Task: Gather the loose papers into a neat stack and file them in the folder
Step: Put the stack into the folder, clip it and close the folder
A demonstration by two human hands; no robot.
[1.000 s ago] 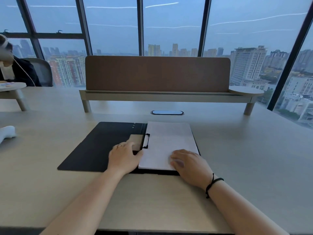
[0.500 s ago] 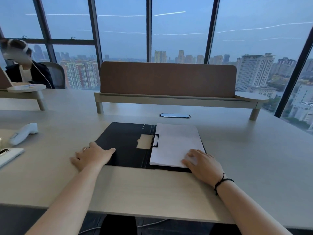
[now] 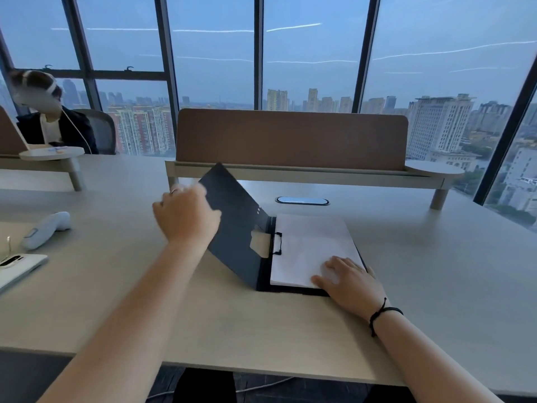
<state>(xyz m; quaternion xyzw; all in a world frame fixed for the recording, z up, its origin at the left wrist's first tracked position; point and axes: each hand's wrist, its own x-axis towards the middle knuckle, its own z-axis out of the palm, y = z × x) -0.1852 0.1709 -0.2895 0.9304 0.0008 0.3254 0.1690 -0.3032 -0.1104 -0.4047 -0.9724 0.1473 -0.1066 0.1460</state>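
A black folder (image 3: 236, 225) lies on the desk in front of me, its left cover raised at a steep tilt. My left hand (image 3: 186, 213) grips that cover by its left edge. A neat stack of white papers (image 3: 308, 245) lies on the folder's right half, beside a black clip (image 3: 277, 243) at the spine. My right hand (image 3: 347, 279) rests flat on the stack's near right corner, fingers spread, pressing it down. A tan cutout shows on the inside of the raised cover.
A brown divider panel on a low shelf (image 3: 290, 141) runs across the desk behind the folder. A white controller (image 3: 46, 229) and a white phone (image 3: 17, 266) lie at the left. Another person (image 3: 49, 117) sits at the far left. A cable port (image 3: 302, 201) sits mid-desk.
My left hand moved from the clip to the folder's left edge, took hold of the cover and lifted it up toward the right. My right hand stayed on the papers.
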